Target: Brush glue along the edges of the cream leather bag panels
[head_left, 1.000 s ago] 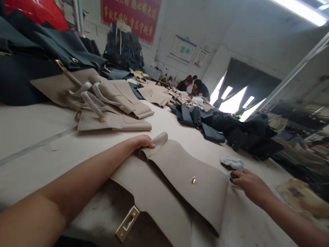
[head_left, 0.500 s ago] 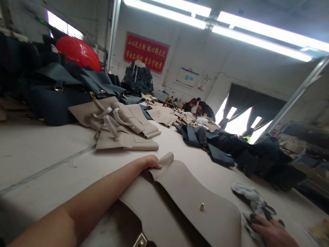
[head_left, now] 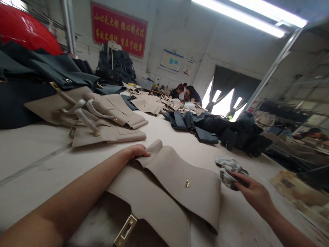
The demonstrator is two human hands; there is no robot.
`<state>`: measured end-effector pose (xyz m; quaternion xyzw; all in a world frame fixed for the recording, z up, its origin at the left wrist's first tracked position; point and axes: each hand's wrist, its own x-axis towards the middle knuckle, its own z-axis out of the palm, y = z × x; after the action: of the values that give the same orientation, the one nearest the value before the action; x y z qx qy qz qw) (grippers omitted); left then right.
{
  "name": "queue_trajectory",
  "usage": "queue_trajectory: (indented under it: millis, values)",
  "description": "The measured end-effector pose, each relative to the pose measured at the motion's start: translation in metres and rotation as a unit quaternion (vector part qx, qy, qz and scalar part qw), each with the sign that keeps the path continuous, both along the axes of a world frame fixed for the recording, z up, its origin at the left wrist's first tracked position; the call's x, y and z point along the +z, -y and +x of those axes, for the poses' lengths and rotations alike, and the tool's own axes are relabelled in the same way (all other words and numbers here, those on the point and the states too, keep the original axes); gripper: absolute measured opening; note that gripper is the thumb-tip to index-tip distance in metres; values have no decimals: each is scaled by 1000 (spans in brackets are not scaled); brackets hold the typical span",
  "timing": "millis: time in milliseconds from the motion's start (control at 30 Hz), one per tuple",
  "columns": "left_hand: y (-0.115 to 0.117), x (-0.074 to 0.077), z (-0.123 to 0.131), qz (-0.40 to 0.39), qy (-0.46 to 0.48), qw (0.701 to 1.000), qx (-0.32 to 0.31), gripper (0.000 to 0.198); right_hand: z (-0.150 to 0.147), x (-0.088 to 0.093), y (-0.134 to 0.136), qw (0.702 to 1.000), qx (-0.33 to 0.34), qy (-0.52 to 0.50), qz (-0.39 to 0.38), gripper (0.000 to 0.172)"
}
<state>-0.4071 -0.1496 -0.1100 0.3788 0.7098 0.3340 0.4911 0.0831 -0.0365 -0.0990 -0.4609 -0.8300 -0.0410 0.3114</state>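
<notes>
Bag flap on worktable (more bags behind), rag right.

Beige leather bag flap lay flat on a pale worktable, its far end folded upward, with a small gold stud at centre and a gold lock plate at the near edge; crumpled grey-white cloth lay just beside it.

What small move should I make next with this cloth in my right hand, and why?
Probably wipe the beige leather bag flap with the crumpled cloth. Your right hand holds the cloth just beside the flap's edge, and your left hand rests on the folded end, which should help keep the flap steady.
</notes>
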Motion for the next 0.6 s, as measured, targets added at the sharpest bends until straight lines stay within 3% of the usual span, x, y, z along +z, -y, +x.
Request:
queue_trajectory:
  millis: [133,300,467,600]
  values:
    - [2,2,2,1,-1,1000,4,32,-10,-22,-10,998,24,58,18,38]
    - [2,3,2,0,16,1000,5,29,5,-9,-26,995,-45,32,87,46]
    - [1,2,-1,5,2,1000,2,33,-1,-17,-15,995,30,54,76,40]
    - [7,4,1,9,26,1000,-12,43,14,-15,-1,993,-21,-6,120,42]
